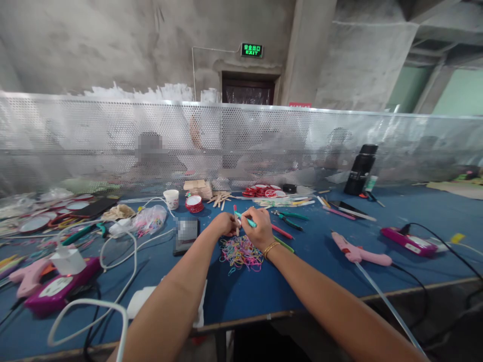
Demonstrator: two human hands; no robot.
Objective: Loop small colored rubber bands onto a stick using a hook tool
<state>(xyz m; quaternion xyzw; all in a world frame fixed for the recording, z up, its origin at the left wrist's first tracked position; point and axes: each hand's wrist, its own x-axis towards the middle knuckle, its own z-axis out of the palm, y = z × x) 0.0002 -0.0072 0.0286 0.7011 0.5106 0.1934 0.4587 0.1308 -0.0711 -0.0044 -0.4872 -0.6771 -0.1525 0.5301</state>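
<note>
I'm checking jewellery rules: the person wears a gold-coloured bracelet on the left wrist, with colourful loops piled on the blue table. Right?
Not quite: the head view shows the bracelet on the right wrist. The colourful loops are piled on the blue table.

Bench [226, 299]: smooth, matt blue top. Held stick [237, 230]: apparently bare, matt wood. Pen [245, 219]: smooth plastic. Small loops [241, 255]: coloured, plastic-looking. Pliers [290, 219]: dull metal head, smooth plastic-looking handle sleeves. Glue gun [362, 255]: smooth pink plastic body; glue stick [388, 305]: translucent, smooth. Power strip [409, 242]: glossy purple plastic housing. Bag [150, 219]: clear, wrinkled plastic film. Cup [171, 200]: apparently paper. Bracelet [271, 248]: shiny, gold-toned metal. Partition [245, 146]: perforated sheet, metallic sheen. Wall [113, 50]: rough, unpainted concrete over most of its area.
</note>
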